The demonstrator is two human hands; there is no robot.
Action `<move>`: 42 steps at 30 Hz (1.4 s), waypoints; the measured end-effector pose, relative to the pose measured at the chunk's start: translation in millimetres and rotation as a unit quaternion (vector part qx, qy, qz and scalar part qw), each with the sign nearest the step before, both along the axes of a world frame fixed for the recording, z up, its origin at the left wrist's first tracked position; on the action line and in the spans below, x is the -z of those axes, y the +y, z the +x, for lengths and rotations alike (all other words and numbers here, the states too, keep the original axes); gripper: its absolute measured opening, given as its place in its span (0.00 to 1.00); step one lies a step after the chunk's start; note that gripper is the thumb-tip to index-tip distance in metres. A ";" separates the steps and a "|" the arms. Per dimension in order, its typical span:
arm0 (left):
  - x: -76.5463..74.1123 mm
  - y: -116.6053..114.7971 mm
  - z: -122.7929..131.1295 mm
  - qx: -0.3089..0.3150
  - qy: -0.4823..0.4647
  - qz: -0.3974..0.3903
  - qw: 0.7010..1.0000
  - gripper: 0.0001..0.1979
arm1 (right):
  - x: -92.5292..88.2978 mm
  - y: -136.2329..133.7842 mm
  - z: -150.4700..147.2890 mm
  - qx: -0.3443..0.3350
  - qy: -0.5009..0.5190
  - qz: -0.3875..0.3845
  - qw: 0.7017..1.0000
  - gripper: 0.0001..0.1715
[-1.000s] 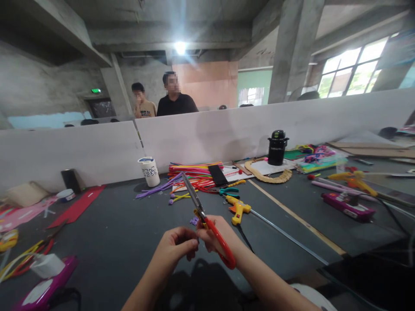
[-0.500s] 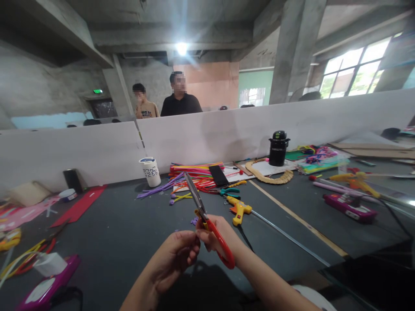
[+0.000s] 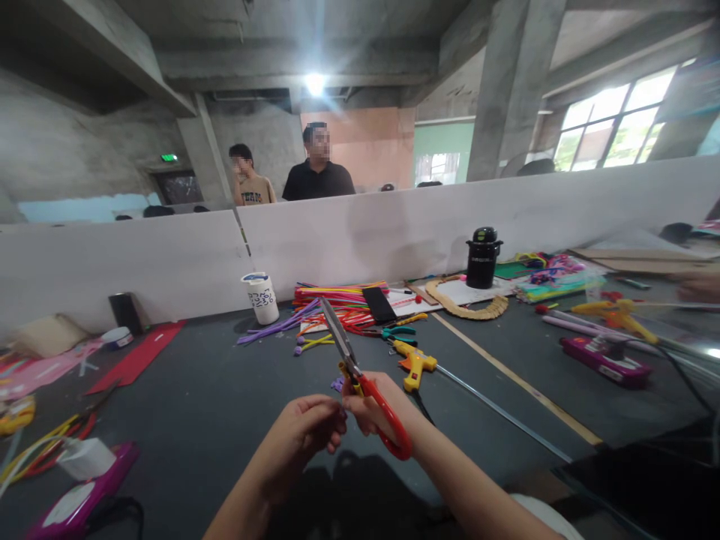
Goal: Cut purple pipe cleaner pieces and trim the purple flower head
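Note:
My right hand (image 3: 374, 405) is closed around red-handled scissors (image 3: 340, 339), whose blades point up and to the left, away from me. A short yellowish piece shows by the scissors' pivot; I cannot tell what it is. My left hand (image 3: 312, 427) is just to the left, its fingers curled in with the tips close to my right fingers. Whatever those tips pinch is too small to name. Small purple pieces (image 3: 337, 384) lie on the table behind my hands. A yellow glue gun (image 3: 416, 362) with a clear glue stick lies to the right of them.
Behind lie colourful pipe cleaners (image 3: 337, 296), teal-handled pliers (image 3: 399, 334) and a black phone-like slab (image 3: 379, 304). A white cup (image 3: 260, 300) and black flask (image 3: 482, 259) stand near the partition (image 3: 360, 240). Purple power strips (image 3: 607, 361) flank the workspace. Another person's hand (image 3: 697, 286) is at right.
My left hand has drawn slightly away from my right fingers. The scissors have shifted a little to the right. Another person's blurred hand has appeared at the right edge.

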State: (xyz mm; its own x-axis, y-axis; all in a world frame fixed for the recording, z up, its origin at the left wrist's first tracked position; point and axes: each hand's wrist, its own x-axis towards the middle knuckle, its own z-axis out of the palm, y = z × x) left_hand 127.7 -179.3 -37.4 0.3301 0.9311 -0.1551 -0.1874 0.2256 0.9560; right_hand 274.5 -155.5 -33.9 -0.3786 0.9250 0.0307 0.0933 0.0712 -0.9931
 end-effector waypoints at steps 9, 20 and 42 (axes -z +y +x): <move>2.6 -1.0 -0.5 0.009 -0.012 0.005 1.000 0.03 | -4.7 -4.2 -0.8 -0.013 -0.026 0.001 1.000 0.01; -5.2 -1.0 -5.5 -0.172 -0.046 0.101 0.979 0.05 | -2.7 -9.8 7.7 0.092 -0.194 0.179 0.960 0.18; -11.2 -4.2 -13.8 -0.263 -0.047 0.200 0.943 0.03 | 9.0 -26.6 -2.7 0.156 -0.446 0.301 0.828 0.29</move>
State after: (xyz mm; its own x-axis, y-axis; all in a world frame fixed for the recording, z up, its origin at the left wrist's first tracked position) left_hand 113.9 -183.5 -26.2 -0.1980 0.9475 0.2509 -0.2615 -0.2978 0.9181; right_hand 271.8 -182.1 -42.8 -0.2446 0.9008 0.3588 0.8784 0.3625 -0.3114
